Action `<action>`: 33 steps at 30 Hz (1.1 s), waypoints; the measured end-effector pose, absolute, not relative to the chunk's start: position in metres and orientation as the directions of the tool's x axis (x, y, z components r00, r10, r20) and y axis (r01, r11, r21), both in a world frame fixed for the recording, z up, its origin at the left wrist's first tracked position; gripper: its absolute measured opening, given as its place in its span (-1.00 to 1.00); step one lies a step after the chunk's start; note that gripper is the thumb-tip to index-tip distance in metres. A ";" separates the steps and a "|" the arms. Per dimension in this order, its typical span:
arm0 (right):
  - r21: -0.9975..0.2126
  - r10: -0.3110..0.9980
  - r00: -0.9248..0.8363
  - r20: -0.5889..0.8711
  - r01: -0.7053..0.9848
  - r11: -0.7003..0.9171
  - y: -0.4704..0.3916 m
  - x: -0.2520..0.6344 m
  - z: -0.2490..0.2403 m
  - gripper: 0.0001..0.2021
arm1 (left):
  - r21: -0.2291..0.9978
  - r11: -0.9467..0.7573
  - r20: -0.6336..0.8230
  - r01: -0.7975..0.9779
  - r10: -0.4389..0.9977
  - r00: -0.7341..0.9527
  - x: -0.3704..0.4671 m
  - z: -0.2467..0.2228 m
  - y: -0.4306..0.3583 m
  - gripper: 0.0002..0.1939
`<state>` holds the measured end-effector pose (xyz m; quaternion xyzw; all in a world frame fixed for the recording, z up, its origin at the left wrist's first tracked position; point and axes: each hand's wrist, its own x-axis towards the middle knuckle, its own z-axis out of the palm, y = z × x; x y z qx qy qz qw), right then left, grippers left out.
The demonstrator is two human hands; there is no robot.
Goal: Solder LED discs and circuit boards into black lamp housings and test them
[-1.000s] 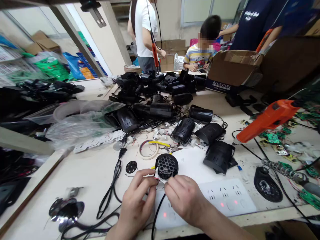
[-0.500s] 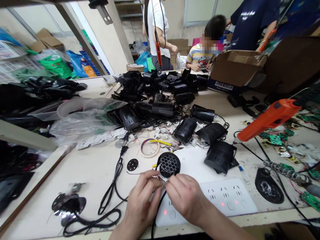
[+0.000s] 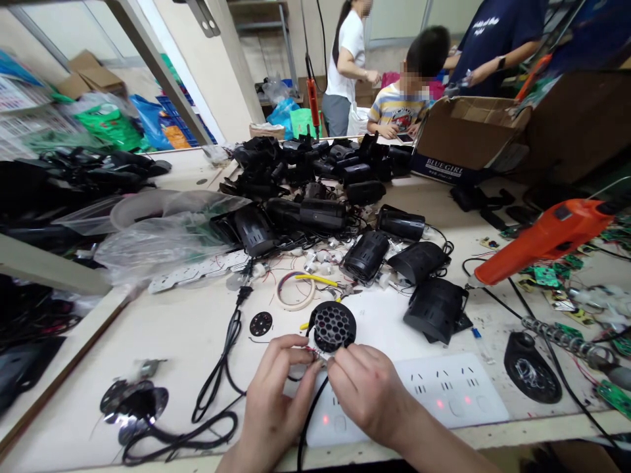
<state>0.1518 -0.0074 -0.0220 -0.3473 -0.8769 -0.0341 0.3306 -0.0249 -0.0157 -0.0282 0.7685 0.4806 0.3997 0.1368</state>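
Note:
A round black housing with a honeycomb grille lies on the table just beyond my fingertips. Thin red and pale wires come out at its near side. My left hand pinches these wires between thumb and fingers. Close beside it, my right hand is closed, its fingertips at the wire ends; the exact spot it grips is mostly hidden. A black cable runs down between my hands to the table's front edge. Under my right wrist lies a white power strip with glowing red lights.
Yellow-handled pliers and a tape roll lie behind the housing. Black housings are heaped further back. An orange electric screwdriver hangs at right. A coiled power cord lies at left. People stand beyond the table.
My left fingers have spread slightly at the wires, showing more of them. My right hand stays nearly still. In the background, a person in white has moved to the right.

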 end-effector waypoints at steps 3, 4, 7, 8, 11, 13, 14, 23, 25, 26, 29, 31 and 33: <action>-0.168 0.584 -0.528 0.617 0.637 0.752 -0.008 0.152 -0.023 -0.55 | 0.648 -0.463 0.467 0.605 0.869 0.165 -0.026 -0.028 -0.015 -0.83; -0.168 0.583 -0.525 0.620 0.637 0.752 -0.008 0.151 -0.023 -0.55 | 0.638 -0.470 0.474 0.610 0.864 0.169 -0.026 -0.028 -0.014 -0.84; -0.162 0.580 -0.527 0.621 0.638 0.753 -0.008 0.150 -0.023 -0.56 | 0.585 -0.499 0.502 0.639 0.842 0.198 -0.024 -0.026 -0.012 -0.86; -0.161 0.581 -0.526 0.621 0.640 0.751 -0.008 0.151 -0.024 -0.56 | 0.578 -0.503 0.506 0.642 0.839 0.202 -0.023 -0.026 -0.012 -0.86; -0.162 0.591 -0.512 0.623 0.655 0.738 -0.006 0.153 -0.027 -0.60 | 0.584 -0.486 0.503 0.651 0.845 0.180 -0.024 -0.027 -0.011 -0.88; -0.182 0.618 -0.479 0.624 0.680 0.711 -0.003 0.155 -0.030 -0.63 | 0.614 -0.431 0.493 0.661 0.864 0.105 -0.027 -0.030 -0.010 -0.86; -0.198 0.634 -0.455 0.625 0.693 0.693 -0.001 0.157 -0.031 -0.64 | 0.632 -0.397 0.486 0.666 0.872 0.058 -0.029 -0.031 -0.009 -0.86; -0.288 0.667 -0.342 0.662 0.706 0.647 0.010 0.161 -0.027 -0.70 | 0.710 -0.350 0.355 0.611 0.927 0.119 -0.026 -0.035 0.003 -0.96; -0.292 0.668 -0.335 0.665 0.706 0.645 0.009 0.160 -0.026 -0.70 | 0.750 -0.311 0.306 0.584 0.946 0.110 -0.023 -0.036 0.007 -0.88; -0.294 0.669 -0.334 0.664 0.706 0.644 0.009 0.160 -0.025 -0.71 | 0.758 -0.305 0.297 0.576 0.948 0.110 -0.022 -0.037 0.009 -0.86; -0.297 0.671 -0.344 0.656 0.701 0.649 0.008 0.159 -0.026 -0.73 | 0.743 -0.344 0.333 0.574 0.934 0.130 -0.021 -0.037 0.012 -0.94; -0.302 0.678 -0.352 0.645 0.698 0.649 0.008 0.159 -0.028 -0.74 | 0.741 -0.356 0.346 0.569 0.929 0.131 -0.021 -0.037 0.012 -0.97; -0.317 0.691 -0.354 0.631 0.695 0.645 0.008 0.159 -0.030 -0.75 | 0.776 -0.302 0.305 0.554 0.948 0.090 -0.021 -0.038 0.012 -0.97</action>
